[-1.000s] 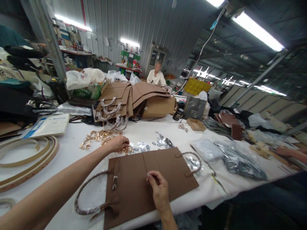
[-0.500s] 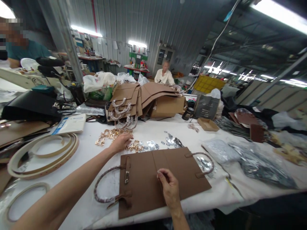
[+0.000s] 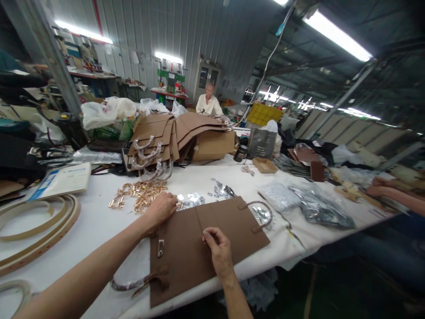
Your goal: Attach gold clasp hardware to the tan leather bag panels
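Observation:
A flat brown leather bag panel with wrapped handles lies on the white table in front of me. My left hand rests at the panel's upper left corner, fingers curled, next to a pile of gold metal fittings. What it holds, if anything, is hidden. My right hand sits on the middle of the panel, thumb and fingers pinched on something small I cannot make out. A metal buckle is fixed to the strap at the left.
Silver foil-wrapped parts lie behind the panel. Stacked brown panels and a cardboard box stand further back. Beige strap coils lie at the left, plastic bags at the right. A person in white sits at the far end; another person's arm shows right.
My left hand has drawn back from the gold fittings to the panel's upper left corner. The right hand stays pinched on the panel. The view has shifted.

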Action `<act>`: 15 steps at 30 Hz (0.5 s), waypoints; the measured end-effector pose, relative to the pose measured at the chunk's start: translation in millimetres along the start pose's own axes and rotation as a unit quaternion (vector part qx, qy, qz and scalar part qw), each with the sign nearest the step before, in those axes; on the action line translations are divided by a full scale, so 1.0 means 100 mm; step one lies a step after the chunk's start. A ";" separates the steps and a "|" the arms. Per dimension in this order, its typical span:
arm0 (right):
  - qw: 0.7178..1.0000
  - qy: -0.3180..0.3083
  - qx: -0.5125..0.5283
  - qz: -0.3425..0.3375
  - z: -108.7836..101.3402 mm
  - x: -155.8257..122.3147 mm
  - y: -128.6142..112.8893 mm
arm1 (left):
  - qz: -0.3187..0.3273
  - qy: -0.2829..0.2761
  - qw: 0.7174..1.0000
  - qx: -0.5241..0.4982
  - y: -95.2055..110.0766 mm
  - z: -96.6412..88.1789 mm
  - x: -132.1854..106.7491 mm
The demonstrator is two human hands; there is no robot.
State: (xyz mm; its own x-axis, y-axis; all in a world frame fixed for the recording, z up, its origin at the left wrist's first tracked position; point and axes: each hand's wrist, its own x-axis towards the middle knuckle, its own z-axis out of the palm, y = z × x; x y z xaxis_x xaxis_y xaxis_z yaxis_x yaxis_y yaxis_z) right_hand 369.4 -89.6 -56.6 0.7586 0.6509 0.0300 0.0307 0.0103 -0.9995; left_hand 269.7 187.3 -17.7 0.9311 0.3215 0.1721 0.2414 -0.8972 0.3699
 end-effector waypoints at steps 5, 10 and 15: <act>0.999 0.014 0.027 0.011 0.08 0.03 -0.12 | -0.043 0.027 0.999 -0.010 0.11 -0.01 -0.06; 0.991 0.017 0.124 0.041 0.24 0.01 -0.41 | -0.032 0.100 0.992 -0.071 0.27 -0.12 -0.26; 0.961 -0.025 0.262 0.089 0.37 -0.05 -0.76 | -0.094 0.113 0.923 -0.355 0.80 -0.27 -0.71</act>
State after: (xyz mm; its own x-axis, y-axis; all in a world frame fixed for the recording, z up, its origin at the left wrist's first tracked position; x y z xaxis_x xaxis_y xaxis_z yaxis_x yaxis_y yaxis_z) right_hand 339.3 -65.5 18.9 0.6895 0.7128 -0.1287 -0.4374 0.2681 -0.8584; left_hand 215.2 100.8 23.8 0.7903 0.5791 0.2000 0.0782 -0.4192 0.9045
